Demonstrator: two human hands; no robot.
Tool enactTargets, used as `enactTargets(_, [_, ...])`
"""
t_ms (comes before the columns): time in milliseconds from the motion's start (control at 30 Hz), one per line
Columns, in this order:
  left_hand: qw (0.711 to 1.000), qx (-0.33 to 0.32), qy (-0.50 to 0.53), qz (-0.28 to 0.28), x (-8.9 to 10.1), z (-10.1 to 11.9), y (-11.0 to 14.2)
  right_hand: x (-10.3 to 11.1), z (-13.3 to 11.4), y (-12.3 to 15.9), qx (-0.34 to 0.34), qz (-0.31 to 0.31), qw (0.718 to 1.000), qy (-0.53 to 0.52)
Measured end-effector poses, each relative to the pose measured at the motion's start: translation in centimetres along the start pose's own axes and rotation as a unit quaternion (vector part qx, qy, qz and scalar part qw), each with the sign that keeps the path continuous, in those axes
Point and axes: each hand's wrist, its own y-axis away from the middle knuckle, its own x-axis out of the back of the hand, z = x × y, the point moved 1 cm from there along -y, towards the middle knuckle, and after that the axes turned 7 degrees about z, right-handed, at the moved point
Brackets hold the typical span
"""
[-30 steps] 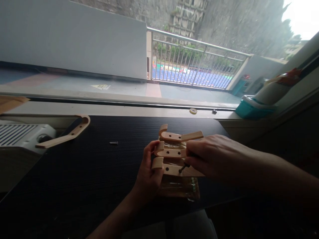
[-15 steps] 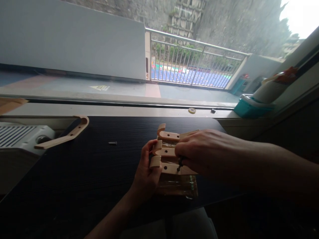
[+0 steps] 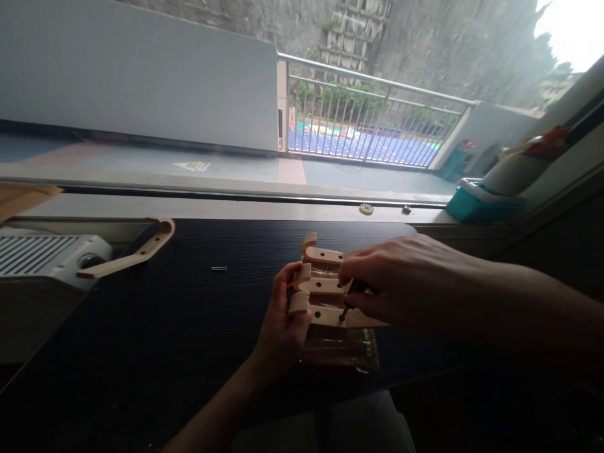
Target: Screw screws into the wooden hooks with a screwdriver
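Three curved wooden hooks lie side by side on a clear plastic packet on the dark table. My left hand is closed round the curled left ends of the two nearer hooks. My right hand reaches over from the right, its fingers pinched on a small dark screw that stands in a hole of the nearest hook.
A loose screw lies on the table to the left. A fourth wooden hook rests on a white ribbed appliance at the far left. On the window sill are a small ring and a teal-based object.
My right hand has shifted slightly left and back over the hooks, keeping the screw at the nearest hook. My left hand keeps its hold.
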Motion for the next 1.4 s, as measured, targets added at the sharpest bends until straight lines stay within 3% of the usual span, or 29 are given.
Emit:
enactTargets(133, [1.000, 0.008, -0.005, 0.006, 0.0, -0.1, 0.1, 0.1, -0.1, 0.2, 0.029, -0.028, 0.998, -0.045])
enactTargets(300, [1.000, 0.014, 0.016, 0.001, -0.1, 0.1, 0.1, -0.5, 0.1, -0.3, -0.049, -0.030, 0.998, -0.036])
enactTargets(433, [1.000, 0.019, 0.015, -0.001, -0.1, 0.1, 0.1, -0.9, 1.4, 0.2, -0.157, -0.030, 0.986, -0.042])
enactTargets(567, [0.999, 0.046, 0.010, 0.015, -0.1, 0.3, 0.2, -2.5, 3.4, 3.1, -0.168, -0.021, 0.971, -0.171])
enactTargets(600, [0.998, 0.066, 0.016, 0.014, -0.1, 0.3, 0.1, -3.2, 3.8, 4.1, -0.184, -0.006, 0.958, -0.222])
enactTargets(667, [0.992, 0.119, 0.046, -0.009, 0.0, 0.5, 0.1, -4.8, 4.3, 5.9, -0.242, 0.084, 0.918, -0.304])
enactTargets(767, [0.972, 0.186, 0.117, -0.079, 0.1, 0.9, 0.1, -7.7, 3.9, 7.5, -0.323, 0.177, 0.825, -0.428])
enactTargets(833, [0.965, 0.192, 0.143, -0.110, 0.1, 1.0, 0.2, -9.6, 3.0, 7.6, -0.362, 0.208, 0.777, -0.471])
enactTargets(1000, [0.961, 0.196, 0.156, -0.117, 0.0, 0.6, 0.5, -12.3, 1.5, 6.1, -0.375, 0.269, 0.706, -0.537])
enactTargets(1100, [0.966, 0.193, 0.140, -0.105, 0.0, 0.1, 0.6, -13.0, 1.4, 5.8, -0.396, 0.270, 0.662, -0.576])
enactTargets(1167, [0.967, 0.193, 0.122, -0.108, 0.1, -0.1, 0.6, -13.3, 1.4, 5.8, -0.405, 0.266, 0.649, -0.587])
enactTargets(1400, [0.967, 0.192, 0.107, -0.133, 0.0, 0.0, 0.2, -13.5, 1.2, 5.7, -0.395, 0.306, 0.674, -0.544])
